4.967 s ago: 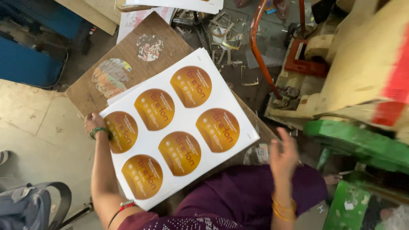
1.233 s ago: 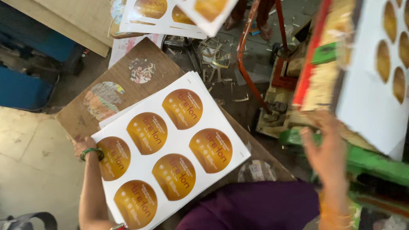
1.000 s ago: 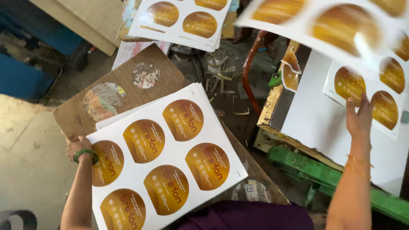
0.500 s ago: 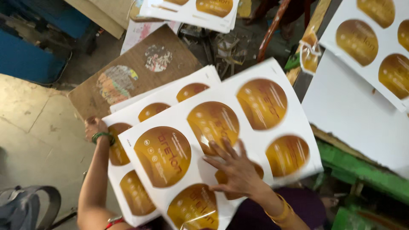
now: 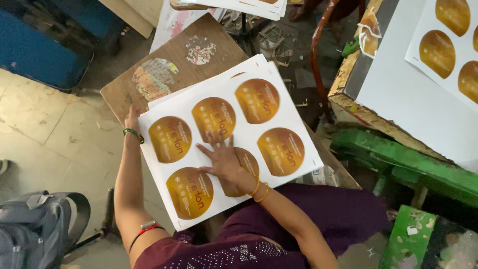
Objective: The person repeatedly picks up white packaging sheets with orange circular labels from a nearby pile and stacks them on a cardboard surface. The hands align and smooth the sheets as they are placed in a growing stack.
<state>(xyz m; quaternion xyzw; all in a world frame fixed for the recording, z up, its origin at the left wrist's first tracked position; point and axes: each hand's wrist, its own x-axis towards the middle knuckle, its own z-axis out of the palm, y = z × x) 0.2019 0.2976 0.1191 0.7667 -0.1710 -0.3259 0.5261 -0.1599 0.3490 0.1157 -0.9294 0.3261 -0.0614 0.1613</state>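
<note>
We had just laid a fresh sheet [image 5: 229, 149] squarely on the stack on the wooden board [image 5: 169, 74]; our right hand [image 5: 221, 159] pressed it flat, fingers spread, while our left hand [image 5: 132, 119] steadied the stack's edge.

We log the top sheet [image 5: 229, 149] as white, printed with six golden-brown discs in two rows. Beneath it, the board [image 5: 169, 69] shows brown with two faded multicoloured round patches. Left of the sheet, the left hand [image 5: 132, 119] carries a green wrist bangle; on the sheet, the right hand [image 5: 221, 159] carries gold bangles. Below the sheet, the garment [image 5: 259, 249] reads deep purple with white dots. Right of the sheet, we note a green painted frame [image 5: 398, 159].
</note>
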